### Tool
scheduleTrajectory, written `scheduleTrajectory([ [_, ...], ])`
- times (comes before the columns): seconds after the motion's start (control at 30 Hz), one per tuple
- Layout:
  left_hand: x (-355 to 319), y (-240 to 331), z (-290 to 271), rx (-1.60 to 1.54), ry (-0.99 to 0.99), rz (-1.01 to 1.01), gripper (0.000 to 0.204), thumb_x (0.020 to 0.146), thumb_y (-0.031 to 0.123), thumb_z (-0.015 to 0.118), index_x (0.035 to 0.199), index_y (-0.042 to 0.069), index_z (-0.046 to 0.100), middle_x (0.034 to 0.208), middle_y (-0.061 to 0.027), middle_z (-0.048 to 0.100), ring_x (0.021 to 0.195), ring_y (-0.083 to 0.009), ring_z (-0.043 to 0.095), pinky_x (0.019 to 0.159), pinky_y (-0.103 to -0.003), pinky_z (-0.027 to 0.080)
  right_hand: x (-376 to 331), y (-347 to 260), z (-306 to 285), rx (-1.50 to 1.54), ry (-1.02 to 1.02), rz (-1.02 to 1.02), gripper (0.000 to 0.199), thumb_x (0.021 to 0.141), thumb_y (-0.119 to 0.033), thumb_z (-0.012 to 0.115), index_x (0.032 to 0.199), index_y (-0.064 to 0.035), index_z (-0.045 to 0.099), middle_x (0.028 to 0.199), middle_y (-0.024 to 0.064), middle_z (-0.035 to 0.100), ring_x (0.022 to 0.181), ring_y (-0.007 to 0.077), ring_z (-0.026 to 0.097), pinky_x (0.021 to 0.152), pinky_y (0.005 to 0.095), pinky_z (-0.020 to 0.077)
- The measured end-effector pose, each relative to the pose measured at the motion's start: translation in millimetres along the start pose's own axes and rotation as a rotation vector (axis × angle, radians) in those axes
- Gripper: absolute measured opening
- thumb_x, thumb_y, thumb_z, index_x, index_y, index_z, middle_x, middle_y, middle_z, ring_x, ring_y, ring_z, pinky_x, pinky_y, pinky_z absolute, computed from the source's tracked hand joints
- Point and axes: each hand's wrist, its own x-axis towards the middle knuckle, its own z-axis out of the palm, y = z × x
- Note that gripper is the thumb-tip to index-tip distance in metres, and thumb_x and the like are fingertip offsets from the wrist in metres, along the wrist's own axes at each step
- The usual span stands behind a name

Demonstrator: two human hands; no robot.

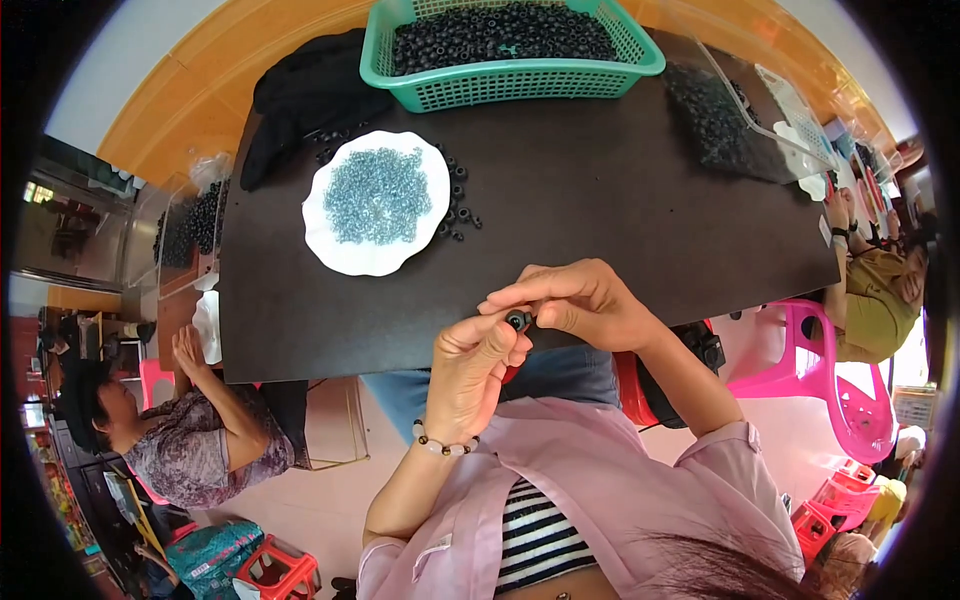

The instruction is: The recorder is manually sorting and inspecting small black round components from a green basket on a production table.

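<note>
My left hand and my right hand meet over the near edge of the black table. Between their fingertips they pinch one small black ring-shaped part. A white paper plate heaped with tiny blue-grey pieces lies on the table to the far left of my hands. Several loose black rings lie beside the plate's right edge. A green plastic basket full of black rings stands at the table's far side.
A black cloth lies at the far left corner. A clear tray of black parts sits at the far right. One person sits at my left, another at my right, beside a pink plastic chair.
</note>
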Motion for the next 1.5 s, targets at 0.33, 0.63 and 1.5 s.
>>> scheduleTrajectory([
  [0.33, -8, -5, -9, 0.009, 0.003, 0.004, 0.022, 0.086, 0.023, 0.070, 0.093, 0.003, 0.071, 0.079, -0.0042, 0.066, 0.069, -0.0101, 0.054, 0.064, -0.022, 0.045, 0, 7, 5, -0.016, -0.024, 0.005, 0.027, 0.095, -0.014, 0.057, 0.118, -0.0006, 0.065, 0.095, 0.0072, 0.064, 0.088, 0.0126, 0.060, 0.079, 0.0245, 0.0480],
  [0.63, -15, -4, -9, -0.099, 0.059, -0.068, 0.021, 0.089, 0.023, 0.067, 0.087, 0.003, 0.070, 0.078, -0.0052, 0.066, 0.068, -0.0103, 0.056, 0.065, -0.023, 0.047, 0, 7, 11, -0.319, 0.192, -0.183, 0.021, 0.078, -0.008, 0.075, 0.097, -0.0029, 0.070, 0.094, 0.0082, 0.068, 0.080, 0.0163, 0.058, 0.072, 0.0291, 0.0461],
  [1.5, -18, -6, -9, 0.277, 0.141, 0.076, 0.020, 0.088, 0.015, 0.069, 0.098, -0.003, 0.070, 0.078, -0.0081, 0.069, 0.066, -0.0088, 0.058, 0.060, -0.020, 0.046, -6, 3, 14, -0.631, 0.238, -0.325, 0.013, 0.074, -0.005, 0.077, 0.085, -0.0057, 0.069, 0.088, 0.0052, 0.069, 0.076, 0.0192, 0.059, 0.071, 0.0314, 0.0466],
])
